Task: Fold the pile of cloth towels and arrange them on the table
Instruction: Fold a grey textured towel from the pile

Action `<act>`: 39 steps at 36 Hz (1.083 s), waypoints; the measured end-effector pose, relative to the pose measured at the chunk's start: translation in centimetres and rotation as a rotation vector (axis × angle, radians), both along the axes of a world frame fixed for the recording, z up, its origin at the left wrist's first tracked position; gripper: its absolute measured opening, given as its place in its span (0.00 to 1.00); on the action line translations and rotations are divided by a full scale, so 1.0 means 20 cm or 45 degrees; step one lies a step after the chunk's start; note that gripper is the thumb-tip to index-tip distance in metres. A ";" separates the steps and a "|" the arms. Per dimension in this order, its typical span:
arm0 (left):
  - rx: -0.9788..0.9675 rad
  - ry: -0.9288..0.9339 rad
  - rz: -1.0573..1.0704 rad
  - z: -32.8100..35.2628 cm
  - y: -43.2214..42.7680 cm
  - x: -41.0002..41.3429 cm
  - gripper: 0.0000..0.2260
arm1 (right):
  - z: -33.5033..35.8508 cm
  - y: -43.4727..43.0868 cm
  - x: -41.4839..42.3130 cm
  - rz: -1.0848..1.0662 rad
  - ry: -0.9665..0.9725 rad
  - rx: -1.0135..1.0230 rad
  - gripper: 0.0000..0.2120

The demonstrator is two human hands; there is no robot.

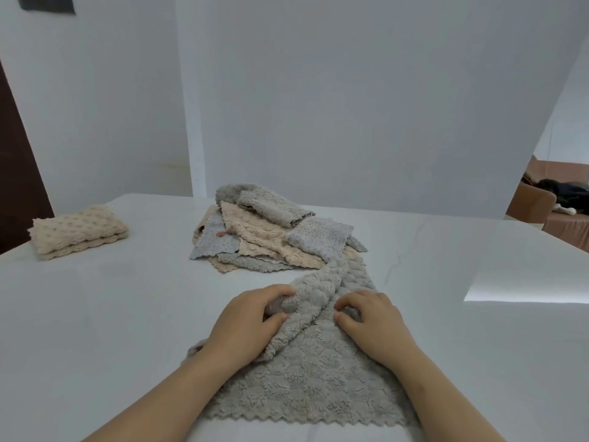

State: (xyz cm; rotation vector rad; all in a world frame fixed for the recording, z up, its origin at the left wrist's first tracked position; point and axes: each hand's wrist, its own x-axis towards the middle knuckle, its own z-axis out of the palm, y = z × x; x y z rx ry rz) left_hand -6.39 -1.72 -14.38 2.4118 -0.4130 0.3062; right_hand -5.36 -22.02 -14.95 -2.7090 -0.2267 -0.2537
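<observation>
left hand (245,325), right hand (374,323) perhaps gripping grey towel (318,374), zigzag edge (302,420) nearest

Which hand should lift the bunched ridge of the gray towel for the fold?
Probably left: the left hand grips the raised ridge of the gray towel, while the right hand has curled fingers on flatter cloth beside it.

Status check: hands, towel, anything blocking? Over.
Copy: left hand and right hand both pinch gray towel, bunched on table. Behind it, pile; folded beige towel far left. Nothing blocking.
</observation>
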 end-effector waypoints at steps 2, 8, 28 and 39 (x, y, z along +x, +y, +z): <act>-0.082 -0.070 -0.008 0.00 0.01 0.02 0.13 | 0.00 0.00 0.00 0.004 -0.004 -0.008 0.10; -0.217 -0.213 0.070 0.08 0.05 0.10 0.13 | 0.01 0.01 0.00 0.003 -0.002 -0.024 0.10; -0.077 0.337 0.787 0.01 0.24 0.42 0.19 | 0.05 -0.03 0.20 -0.375 -0.090 0.217 0.18; -0.490 -0.041 0.557 -0.02 0.24 0.44 0.16 | 0.02 -0.02 0.37 -0.315 -0.030 0.087 0.16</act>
